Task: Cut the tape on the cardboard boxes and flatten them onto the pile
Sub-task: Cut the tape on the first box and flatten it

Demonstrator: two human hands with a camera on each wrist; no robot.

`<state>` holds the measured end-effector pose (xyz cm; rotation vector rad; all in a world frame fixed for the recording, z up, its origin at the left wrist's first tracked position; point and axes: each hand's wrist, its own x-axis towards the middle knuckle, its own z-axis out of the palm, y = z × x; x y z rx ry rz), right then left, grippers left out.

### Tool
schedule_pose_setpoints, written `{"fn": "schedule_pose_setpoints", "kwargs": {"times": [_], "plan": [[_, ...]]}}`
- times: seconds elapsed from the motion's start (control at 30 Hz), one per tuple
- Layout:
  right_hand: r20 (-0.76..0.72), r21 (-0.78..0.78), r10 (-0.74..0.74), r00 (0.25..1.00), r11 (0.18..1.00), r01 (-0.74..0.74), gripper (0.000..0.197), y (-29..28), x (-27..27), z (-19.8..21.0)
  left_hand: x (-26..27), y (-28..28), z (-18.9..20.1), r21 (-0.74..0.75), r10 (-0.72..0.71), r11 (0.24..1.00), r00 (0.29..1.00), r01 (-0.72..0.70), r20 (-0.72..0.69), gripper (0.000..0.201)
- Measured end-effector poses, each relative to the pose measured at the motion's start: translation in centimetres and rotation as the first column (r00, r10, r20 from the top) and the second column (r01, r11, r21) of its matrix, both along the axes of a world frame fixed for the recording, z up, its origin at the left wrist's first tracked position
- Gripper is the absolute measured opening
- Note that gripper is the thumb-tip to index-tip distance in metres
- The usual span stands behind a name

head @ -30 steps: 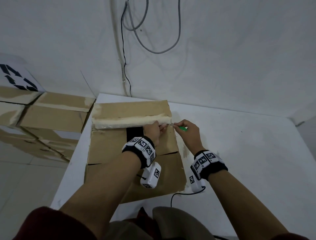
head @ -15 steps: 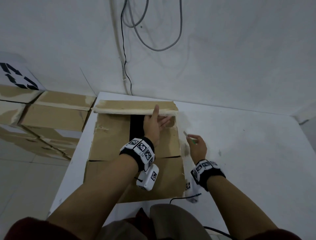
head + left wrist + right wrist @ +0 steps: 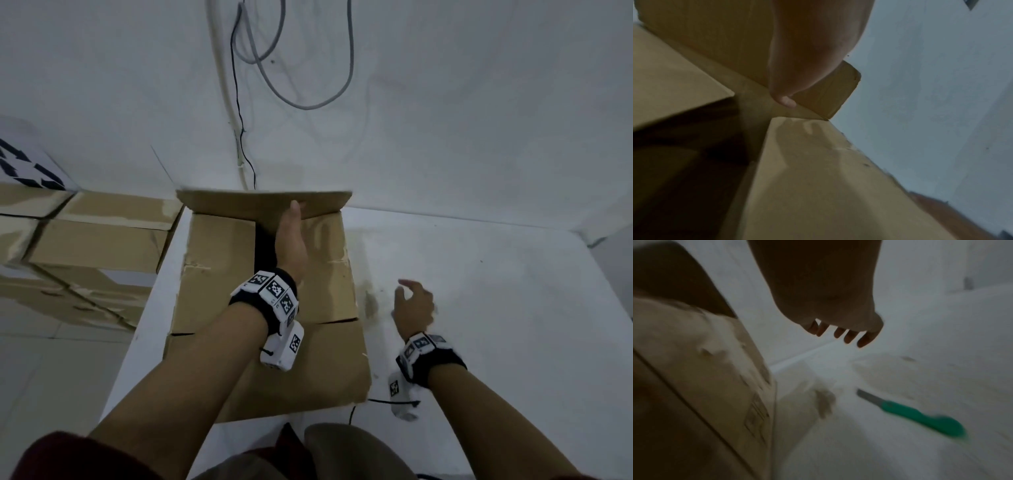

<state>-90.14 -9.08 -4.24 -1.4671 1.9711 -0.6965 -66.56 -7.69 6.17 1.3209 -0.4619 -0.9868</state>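
A brown cardboard box (image 3: 212,274) stands on the white table (image 3: 496,308) with its top open. Its far flap (image 3: 239,204) is raised upright, and my left hand (image 3: 291,240) presses flat against its inner side, thumb up; the fingers are mostly hidden. In the left wrist view the palm (image 3: 809,48) lies on that flap (image 3: 828,91). My right hand (image 3: 412,301) hovers over the table just right of the box, fingers loosely spread and holding nothing. A green-handled knife (image 3: 916,415) lies on the table below that hand (image 3: 828,288), blade towards the box (image 3: 705,369).
A pile of flattened cardboard boxes (image 3: 85,240) lies on the floor left of the table. The box's near flap (image 3: 308,370) lies folded out towards me. Cables (image 3: 308,85) hang down the white wall behind. Bare table stretches to the right.
The right hand drew back from the box's seam, set the knife down on the table and let it go. The left hand pushed the far flap from lying flat up to upright.
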Motion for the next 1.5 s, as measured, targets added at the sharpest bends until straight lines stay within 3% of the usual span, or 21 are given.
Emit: {"fn": "schedule_pose_setpoints", "kwargs": {"times": [0.07,0.1,0.17,0.23,0.33,0.43,0.53,0.63,0.7,0.83,0.97,1.07,1.17,1.27,1.33,1.37,1.43,1.5], "plan": [[0.119,-0.160,0.181,0.976,0.974,-0.161,0.023,-2.1,3.0,2.6,2.2,-0.8,-0.2,0.059,0.049,0.996,0.954,-0.069,0.295,0.042],[0.139,-0.206,0.276,0.951,0.947,-0.245,0.024,-3.0,4.7,4.2,3.5,-1.1,-0.4,0.108,0.042,0.989,0.876,-0.106,0.481,0.043],[0.138,-0.235,0.433,0.891,0.888,-0.395,0.029,-4.8,8.0,7.1,6.2,-1.4,-1.0,0.283,-0.118,0.946,0.644,-0.160,0.756,0.058],[0.080,-0.208,0.549,0.832,0.826,-0.525,0.038,-6.4,11.1,9.0,8.7,-1.2,-1.4,0.504,-0.378,0.846,0.470,-0.175,0.798,0.075],[-0.125,-0.030,0.663,0.738,0.741,-0.671,0.059,-7.7,14.5,10.1,11.9,-0.2,-1.5,0.685,-0.603,0.693,0.342,-0.225,0.721,0.089],[-0.331,0.151,0.686,0.648,0.717,-0.681,0.081,-7.9,16.4,10.1,13.3,0.3,-1.6,0.783,-0.711,0.590,0.332,-0.197,0.619,0.109],[-0.454,0.226,0.659,0.599,0.736,-0.638,0.108,-7.3,17.4,9.9,13.1,0.5,-2.3,0.813,-0.753,0.554,0.309,-0.179,0.582,0.127],[-0.470,0.355,0.695,0.543,0.713,-0.605,0.146,-5.9,18.3,9.0,12.7,0.5,-2.7,0.814,-0.761,0.547,0.290,-0.196,0.581,0.124],[-0.473,0.429,0.715,0.515,0.698,-0.574,0.159,-4.6,18.7,8.2,12.8,0.6,-2.6,0.809,-0.754,0.561,0.294,-0.176,0.587,0.120],[-0.472,0.415,0.691,0.548,0.722,-0.554,0.155,-3.8,18.8,7.9,13.5,1.5,-1.5,0.766,-0.702,0.636,0.341,-0.094,0.625,0.108],[-0.327,0.331,0.688,0.648,0.726,-0.603,0.138,-3.8,18.5,9.2,14.8,2.9,0.6,0.733,-0.673,0.678,0.451,0.058,0.587,0.095],[-0.039,0.197,0.692,0.721,0.713,-0.673,0.110,-4.5,16.5,10.1,15.9,4.4,2.8,0.640,-0.608,0.748,0.573,0.179,0.550,0.085],[0.327,0.044,0.577,0.749,0.782,-0.622,0.096,-4.4,13.4,11.9,16.2,6.3,5.0,0.554,-0.528,0.816,0.606,0.166,0.595,0.062],[0.460,-0.022,0.442,0.770,0.873,-0.488,0.056,-3.9,9.3,14.3,16.8,8.2,7.1,0.523,-0.459,0.852,0.527,0.031,0.715,0.043],[0.423,-0.059,0.436,0.794,0.888,-0.456,0.038,-4.2,5.6,14.7,17.7,9.4,7.7,0.586,-0.495,0.804,0.428,-0.103,0.756,0.039],[0.369,-0.072,0.444,0.817,0.890,-0.451,0.035,-4.1,3.8,14.6,18.3,10.3,7.6,0.627,-0.531,0.760,0.393,-0.172,0.751,0.047],[0.183,-0.072,0.449,0.874,0.893,-0.444,0.050,-3.9,0.8,13.3,19.3,12.1,6.6,0.664,-0.588,0.676,0.308,-0.319,0.748,0.071],[0.043,-0.008,0.432,0.901,0.902,-0.432,0.072,-2.8,-0.7,11.2,19.2,14.0,4.8,0.658,-0.651,0.603,0.198,-0.452,0.733,0.079]]}}
